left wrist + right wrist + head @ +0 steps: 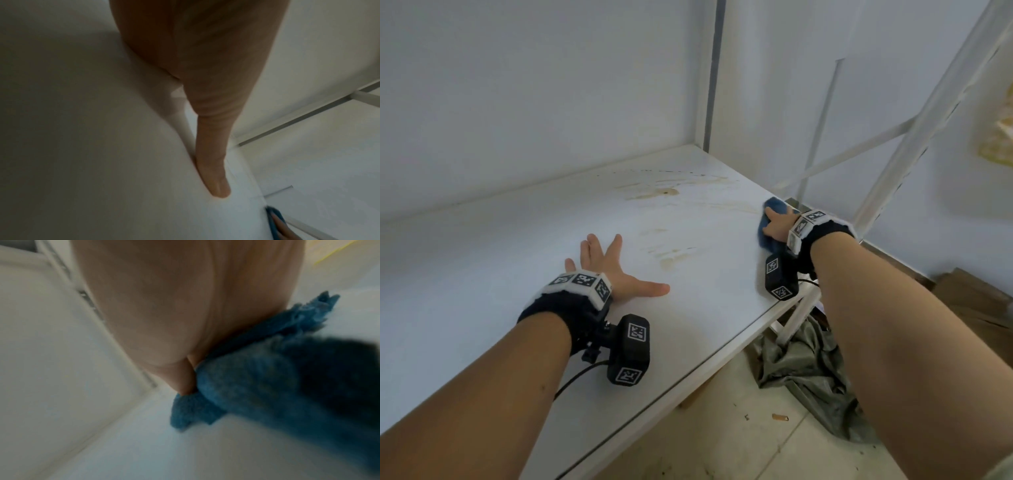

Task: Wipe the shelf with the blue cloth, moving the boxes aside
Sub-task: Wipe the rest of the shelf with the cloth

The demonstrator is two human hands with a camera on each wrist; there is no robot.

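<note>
A blue cloth (774, 222) lies bunched at the right-centre of the head view, on the far right edge of a white shelf (524, 246), pinned under the right hand (779, 224). The hand lies on top of the cloth and presses it to the board; the right-wrist view shows cloth (257, 386) bulging out from under the palm, though blur hides whether the fingers curl into it. Placed there, at the shelf's end beside the white frame post (914, 130), the cloth looks set either to finish or to start a pass across the surface.

Brown stains (654, 193) streak the board at the centre of the frame, with a fainter patch (671, 260) lower down, between the two hands. They suggest the wiping is far from done.

The left hand (609, 270), lower centre-left, is spread wide and flat on the shelf, holding nothing, most likely bracing the person's lean. The left-wrist view shows its thumb (213, 170) laid straight on the board.

No boxes appear on the visible shelf. Below its right end, at lower right, a crumpled grey-green sheet (808, 377) lies on the tiled floor (722, 428), with cardboard (976, 305) beside it.
</note>
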